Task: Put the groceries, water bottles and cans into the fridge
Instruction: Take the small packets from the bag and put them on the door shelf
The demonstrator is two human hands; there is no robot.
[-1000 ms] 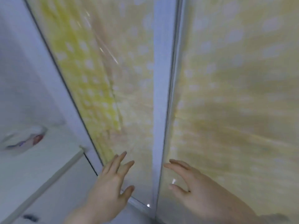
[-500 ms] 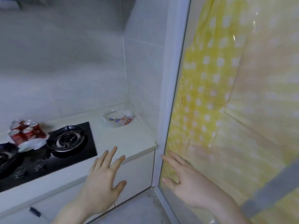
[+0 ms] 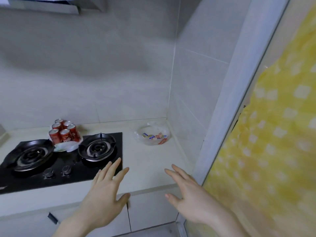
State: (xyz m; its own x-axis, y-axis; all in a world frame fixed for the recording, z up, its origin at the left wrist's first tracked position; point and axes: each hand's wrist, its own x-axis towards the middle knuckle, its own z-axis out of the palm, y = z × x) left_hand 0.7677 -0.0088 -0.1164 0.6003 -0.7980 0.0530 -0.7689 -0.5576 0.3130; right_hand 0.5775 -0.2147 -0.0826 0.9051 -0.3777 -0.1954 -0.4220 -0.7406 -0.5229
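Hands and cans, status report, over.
Left hand and right hand open, empty, over the counter edge. Red cans clustered behind the stove, untouched. Nothing between.

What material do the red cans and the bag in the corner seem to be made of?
Cans: probably thin metal, with glossy printed red sides and silvery tops. Bag: likely thin clear plastic; it is crinkled and small packets show through it.

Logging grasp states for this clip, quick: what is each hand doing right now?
Left hand: open, fingers spread, holding nothing, above the counter edge.
Right hand: open, fingers spread, holding nothing.
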